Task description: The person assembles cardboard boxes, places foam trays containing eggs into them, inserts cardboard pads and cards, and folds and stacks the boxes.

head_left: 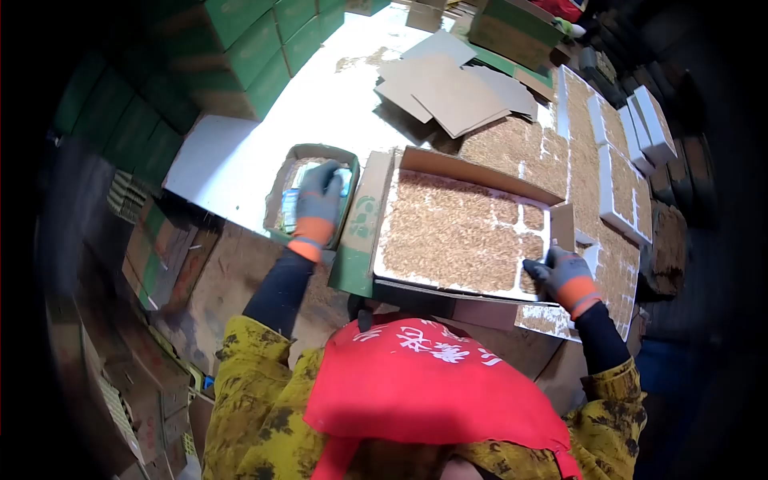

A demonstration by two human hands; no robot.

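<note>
My left hand (318,204), in a grey and orange glove, reaches down into a small open box (274,210) with a green rim. Blue and white packets (289,210) lie inside it, next to the fingers. The glove hides what, if anything, is between the fingertips. My right hand (570,280), gloved the same way, is at the front right corner of an open carton (480,176), thumb over the inside and fingers by the side wall. A white foam tray (448,284) sits in this carton, filled with brown grain-like material (448,232).
Flat cardboard sheets (460,92) lie loosely piled beyond the carton. More filled foam trays (620,188) spread to the right. Green cartons (248,60) are stacked at the far left, along the white tabletop (220,160). Another carton (516,36) stands at the back.
</note>
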